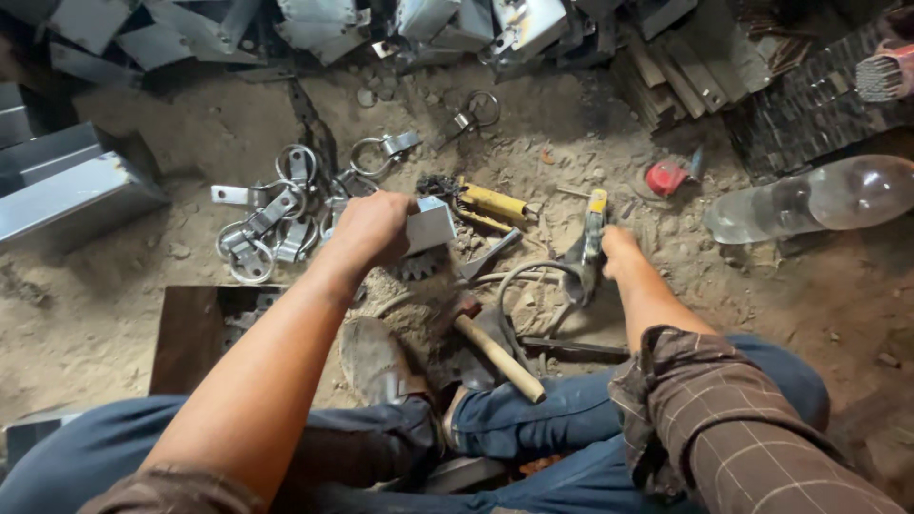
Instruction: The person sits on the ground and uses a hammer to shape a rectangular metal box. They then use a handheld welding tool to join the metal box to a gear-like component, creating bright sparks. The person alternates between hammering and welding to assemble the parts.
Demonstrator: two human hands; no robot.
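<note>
Dirt floor, person seated low, legs in blue trousers. Left hand (369,228) is clenched over a small grey metal box piece (428,225), holding it just above the ground, its long side running left to right. Right hand (614,249) grasps a welding electrode holder (588,243) — long axis near upright in the picture, tip pointing away from the person, cable looping back. Wooden-handled hammer (495,354) lies between the feet, handle slanting toward the right knee. Ring-and-strap clamps (271,224) heaped left of the box piece. Clear plastic bottle (809,200) lies on its side, far right — contents not discernible.
</note>
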